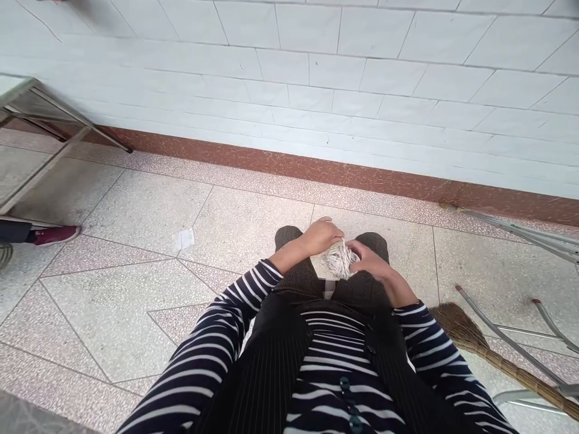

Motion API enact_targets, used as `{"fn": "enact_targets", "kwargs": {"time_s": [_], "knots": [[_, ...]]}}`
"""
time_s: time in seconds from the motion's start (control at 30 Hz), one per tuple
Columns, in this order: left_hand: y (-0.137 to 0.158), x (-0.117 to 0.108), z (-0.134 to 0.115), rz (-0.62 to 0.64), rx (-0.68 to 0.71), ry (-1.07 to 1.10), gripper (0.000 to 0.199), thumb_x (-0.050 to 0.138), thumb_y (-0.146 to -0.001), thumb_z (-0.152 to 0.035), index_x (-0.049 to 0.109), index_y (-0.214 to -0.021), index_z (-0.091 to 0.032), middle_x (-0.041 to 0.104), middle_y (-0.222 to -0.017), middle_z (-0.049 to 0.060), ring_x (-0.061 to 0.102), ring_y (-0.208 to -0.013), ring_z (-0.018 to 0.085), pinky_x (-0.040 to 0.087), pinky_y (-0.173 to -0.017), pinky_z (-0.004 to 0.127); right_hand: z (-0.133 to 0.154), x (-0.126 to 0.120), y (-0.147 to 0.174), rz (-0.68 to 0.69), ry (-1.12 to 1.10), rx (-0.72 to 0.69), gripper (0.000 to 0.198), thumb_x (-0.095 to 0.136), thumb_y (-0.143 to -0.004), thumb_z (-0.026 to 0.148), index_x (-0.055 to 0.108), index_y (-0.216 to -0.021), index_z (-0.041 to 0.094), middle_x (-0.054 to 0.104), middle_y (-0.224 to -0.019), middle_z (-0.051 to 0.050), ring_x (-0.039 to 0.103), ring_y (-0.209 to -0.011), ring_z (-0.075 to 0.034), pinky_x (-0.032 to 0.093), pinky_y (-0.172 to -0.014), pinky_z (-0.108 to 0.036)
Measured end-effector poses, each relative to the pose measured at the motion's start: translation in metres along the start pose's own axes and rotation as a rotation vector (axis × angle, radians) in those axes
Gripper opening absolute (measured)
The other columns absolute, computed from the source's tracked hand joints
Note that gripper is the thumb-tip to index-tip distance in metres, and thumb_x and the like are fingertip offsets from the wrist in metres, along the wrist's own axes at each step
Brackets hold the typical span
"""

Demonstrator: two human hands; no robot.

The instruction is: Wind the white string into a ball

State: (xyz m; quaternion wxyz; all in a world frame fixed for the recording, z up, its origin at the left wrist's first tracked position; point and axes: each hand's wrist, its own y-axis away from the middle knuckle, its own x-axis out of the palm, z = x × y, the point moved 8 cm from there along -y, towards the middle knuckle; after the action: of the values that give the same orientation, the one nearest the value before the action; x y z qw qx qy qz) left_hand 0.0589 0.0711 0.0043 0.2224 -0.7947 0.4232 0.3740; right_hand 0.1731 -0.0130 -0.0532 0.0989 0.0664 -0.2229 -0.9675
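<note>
A ball of whitish yarn [340, 260] is held between my knees, above my lap. My right hand [368, 259] wraps round its right side, with the thumb and fingers against the strands. At the ball's upper left, my left hand [322, 236] has its fingers pinched together on a strand of the yarn that runs down to the ball. Both forearms rest near my thighs, and the left fingertips are partly hidden from above.
A broom [465, 328] lies to my right beside the metal legs of a chair [502, 331]. A metal-framed table [67, 141] stands at the left, near another person's shoe [56, 235]. A white scrap [183, 240] lies on the floor. A tiled wall [307, 90] runs ahead.
</note>
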Motion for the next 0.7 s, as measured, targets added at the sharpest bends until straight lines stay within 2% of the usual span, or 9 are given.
{"fn": "enact_targets", "kwargs": {"time_s": [0.07, 0.1, 0.17, 0.23, 0.33, 0.47, 0.6, 0.7], "knots": [[-0.001, 0.006, 0.009, 0.013, -0.021, 0.027, 0.020, 0.056, -0.095, -0.023, 0.072, -0.083, -0.018, 0.073, -0.084, 0.005, 0.066, -0.087, 0.020, 0.040, -0.106, 0.038, 0.007, 0.012, 0.013, 0.134, -0.233, -0.034, 0.063, 0.080, -0.046, 0.021, 0.064, -0.108, 0.024, 0.068, -0.106, -0.003, 0.060, -0.108, -0.030, 0.046, -0.096, -0.041], [-0.001, 0.010, 0.015, 0.019, -0.059, 0.083, 0.022, 0.055, -0.096, -0.025, 0.072, -0.085, -0.018, 0.074, -0.086, 0.005, 0.066, -0.088, 0.020, 0.043, -0.101, 0.036, 0.014, 0.010, 0.020, 0.151, -0.362, -0.053, 0.067, 0.081, -0.044, 0.020, 0.065, -0.109, 0.025, 0.069, -0.110, -0.003, 0.060, -0.111, -0.031, 0.045, -0.097, -0.042], [0.003, 0.022, 0.027, 0.013, -0.170, 0.246, 0.026, 0.054, -0.097, -0.029, 0.073, -0.085, -0.016, 0.074, -0.086, 0.004, 0.067, -0.088, 0.020, 0.047, -0.090, 0.030, 0.030, -0.009, 0.028, 0.051, -0.551, -0.091, 0.072, 0.082, -0.040, 0.018, 0.066, -0.109, 0.027, 0.070, -0.113, -0.005, 0.059, -0.117, -0.034, 0.046, -0.098, -0.044], [0.009, 0.035, 0.033, 0.021, -0.260, 0.419, 0.029, 0.055, -0.096, -0.033, 0.074, -0.083, -0.015, 0.074, -0.083, 0.002, 0.066, -0.085, 0.018, 0.048, -0.082, 0.025, 0.044, -0.037, 0.032, -0.127, -0.627, -0.125, 0.068, 0.082, -0.042, 0.018, 0.066, -0.107, 0.028, 0.070, -0.115, -0.006, 0.058, -0.119, -0.035, 0.048, -0.096, -0.046], [0.016, 0.053, 0.023, 0.080, -0.289, 0.616, 0.032, 0.059, -0.093, -0.038, 0.074, -0.079, -0.014, 0.072, -0.078, 0.001, 0.064, -0.080, 0.015, 0.047, -0.077, 0.022, 0.059, -0.067, 0.029, -0.333, -0.601, -0.142, 0.061, 0.080, -0.050, 0.022, 0.065, -0.108, 0.028, 0.067, -0.120, -0.007, 0.060, -0.116, -0.034, 0.053, -0.090, -0.047], [0.020, 0.064, 0.002, 0.202, -0.206, 0.792, 0.032, 0.061, -0.092, -0.037, 0.072, -0.073, -0.013, 0.072, -0.079, 0.003, 0.064, -0.078, 0.013, 0.047, -0.078, 0.022, 0.056, -0.085, 0.016, -0.504, -0.478, -0.126, 0.070, 0.080, -0.048, 0.021, 0.063, -0.116, 0.028, 0.064, -0.123, -0.005, 0.061, -0.113, -0.031, 0.056, -0.081, -0.040], [0.029, 0.062, 0.014, 0.254, -0.233, 0.721, 0.030, 0.059, -0.092, -0.032, 0.071, -0.072, -0.013, 0.070, -0.075, 0.001, 0.062, -0.075, 0.013, 0.046, -0.077, 0.022, 0.057, -0.089, 0.017, -0.525, -0.495, -0.170, 0.058, 0.076, -0.051, 0.024, 0.066, -0.108, 0.025, 0.067, -0.121, -0.007, 0.060, -0.119, -0.035, 0.058, -0.084, -0.043], [0.033, 0.051, 0.037, 0.209, -0.287, 0.587, 0.021, 0.057, -0.088, -0.023, 0.076, -0.085, -0.015, 0.074, -0.084, 0.000, 0.065, -0.082, 0.015, 0.047, -0.081, 0.023, 0.090, -0.095, 0.035, -0.469, -0.500, -0.323, 0.060, 0.073, -0.057, 0.025, 0.065, -0.117, 0.029, 0.067, -0.127, -0.006, 0.056, -0.130, -0.035, 0.056, -0.094, -0.049]]}}
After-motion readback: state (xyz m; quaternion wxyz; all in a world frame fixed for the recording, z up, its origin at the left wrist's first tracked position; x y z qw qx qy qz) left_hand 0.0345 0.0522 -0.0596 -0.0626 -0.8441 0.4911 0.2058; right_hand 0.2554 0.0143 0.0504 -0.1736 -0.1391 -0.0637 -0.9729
